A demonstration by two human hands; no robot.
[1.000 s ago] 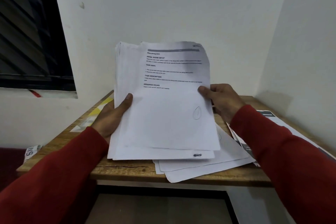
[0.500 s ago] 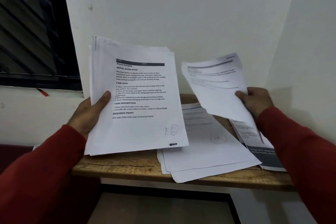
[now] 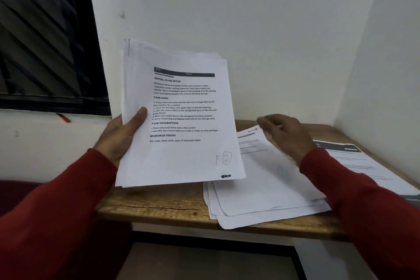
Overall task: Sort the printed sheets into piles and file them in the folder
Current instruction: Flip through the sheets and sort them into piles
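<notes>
My left hand [image 3: 120, 134] holds a thick stack of printed sheets [image 3: 179, 120] upright above the table's left part, thumb on the front page, which is marked "F 2" in pen. A pile of several loose sheets [image 3: 261, 188] lies flat on the wooden table [image 3: 154, 204], overhanging its front edge. My right hand [image 3: 284, 134] hovers just above that pile's far end, fingers apart and blurred, holding nothing. A second pile with a dark-headed page [image 3: 354, 161] lies at the right by the wall. No folder can be told apart.
The table stands in a corner, with white walls behind and to the right. A dark window [image 3: 45, 41] is at the upper left, with a red pen [image 3: 62, 118] on its sill. Below the table's front edge is a dark opening.
My right hand pulled the top sheet off the stack, carried it right, laid it on the middle pile and let go. The stack in my left hand shifted left.
</notes>
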